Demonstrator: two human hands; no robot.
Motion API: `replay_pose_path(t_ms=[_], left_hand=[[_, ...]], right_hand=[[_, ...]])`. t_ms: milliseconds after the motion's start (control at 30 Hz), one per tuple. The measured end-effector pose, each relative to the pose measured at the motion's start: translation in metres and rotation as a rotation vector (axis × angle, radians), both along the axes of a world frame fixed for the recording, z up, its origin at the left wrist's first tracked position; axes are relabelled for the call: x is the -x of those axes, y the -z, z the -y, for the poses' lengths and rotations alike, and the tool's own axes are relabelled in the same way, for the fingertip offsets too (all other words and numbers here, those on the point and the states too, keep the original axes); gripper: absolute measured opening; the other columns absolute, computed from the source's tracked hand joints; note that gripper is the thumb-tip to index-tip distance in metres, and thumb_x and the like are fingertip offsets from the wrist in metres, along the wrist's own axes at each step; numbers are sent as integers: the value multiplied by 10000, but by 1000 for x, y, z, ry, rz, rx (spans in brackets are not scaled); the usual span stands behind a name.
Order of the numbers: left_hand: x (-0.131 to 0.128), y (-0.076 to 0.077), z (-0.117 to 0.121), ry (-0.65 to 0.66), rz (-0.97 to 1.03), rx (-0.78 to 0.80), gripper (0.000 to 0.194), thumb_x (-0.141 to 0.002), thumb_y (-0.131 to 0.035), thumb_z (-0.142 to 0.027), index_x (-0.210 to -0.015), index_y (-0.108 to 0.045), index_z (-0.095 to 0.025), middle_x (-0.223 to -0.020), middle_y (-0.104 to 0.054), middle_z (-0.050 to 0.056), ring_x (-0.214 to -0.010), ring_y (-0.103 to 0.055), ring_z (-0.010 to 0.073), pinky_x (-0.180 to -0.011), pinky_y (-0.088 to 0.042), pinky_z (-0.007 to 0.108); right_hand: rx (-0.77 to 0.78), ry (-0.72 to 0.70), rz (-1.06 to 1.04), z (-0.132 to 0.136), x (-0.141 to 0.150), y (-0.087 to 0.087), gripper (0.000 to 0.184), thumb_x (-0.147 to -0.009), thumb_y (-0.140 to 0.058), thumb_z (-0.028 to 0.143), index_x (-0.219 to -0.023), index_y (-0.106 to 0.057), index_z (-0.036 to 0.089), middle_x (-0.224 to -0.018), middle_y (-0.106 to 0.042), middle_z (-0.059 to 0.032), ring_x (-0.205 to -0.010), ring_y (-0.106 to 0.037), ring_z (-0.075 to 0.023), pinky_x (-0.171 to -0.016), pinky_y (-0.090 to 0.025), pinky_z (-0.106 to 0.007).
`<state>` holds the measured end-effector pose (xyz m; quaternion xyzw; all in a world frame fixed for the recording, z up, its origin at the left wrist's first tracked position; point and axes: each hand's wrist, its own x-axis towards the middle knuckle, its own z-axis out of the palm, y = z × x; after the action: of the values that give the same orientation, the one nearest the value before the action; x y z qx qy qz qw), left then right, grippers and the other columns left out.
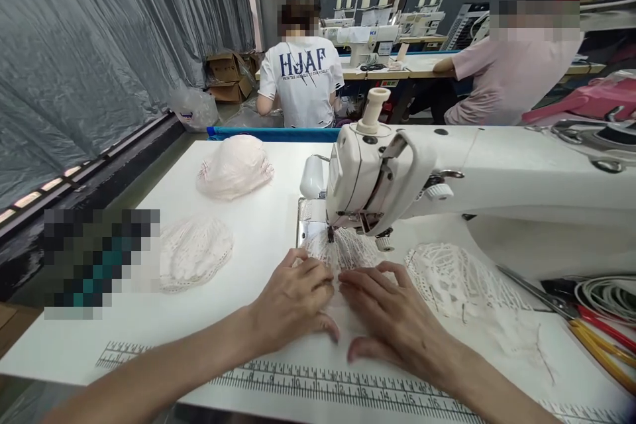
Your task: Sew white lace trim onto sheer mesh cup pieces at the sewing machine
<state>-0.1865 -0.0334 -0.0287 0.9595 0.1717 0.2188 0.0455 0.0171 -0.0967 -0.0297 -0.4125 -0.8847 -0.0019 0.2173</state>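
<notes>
A piece of white lace lies under the presser foot and needle of a white sewing machine. My left hand has its fingers curled together and pressed down on the near left edge of the lace. Close beside it, my right hand holds down the near right edge with its fingers close together. Both thumbs are tucked back towards me, apart from the fingers. What lies beneath the fingertips is hidden. The metal needle plate shows just left of the lace.
Pale cup-shaped lace pieces and a flat lace piece lie left. More lace lies right, near scissors, yellow-handled snips and coiled cord. A printed ruler crosses the front. Two people sit ahead.
</notes>
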Motion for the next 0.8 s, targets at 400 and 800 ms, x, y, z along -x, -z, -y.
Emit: replay_pose_path(t_ms=[400, 800], left_hand=[[-7, 5, -1, -120, 170, 1, 90, -899, -495, -217, -875, -542, -144, -722, -646, -5, -656, -592, 116, -763, -446, 317], [-13, 8, 12, -191, 84, -87, 38, -847, -579, -156, -819, -603, -164, -776, -619, -13, -754, -579, 122, -764, -399, 320]], right_hand=[[-106, 87, -192, -10, 3, 10, 193, -923, -370, 114, -930, -558, 157, -786, -680, -61, -699, -614, -166, -751, -391, -363], [-129, -43, -50, -4, -8, -3, 248, -959, -378, 128, -969, -617, 194, -957, -706, -40, -890, -633, -147, -829, -389, -364]])
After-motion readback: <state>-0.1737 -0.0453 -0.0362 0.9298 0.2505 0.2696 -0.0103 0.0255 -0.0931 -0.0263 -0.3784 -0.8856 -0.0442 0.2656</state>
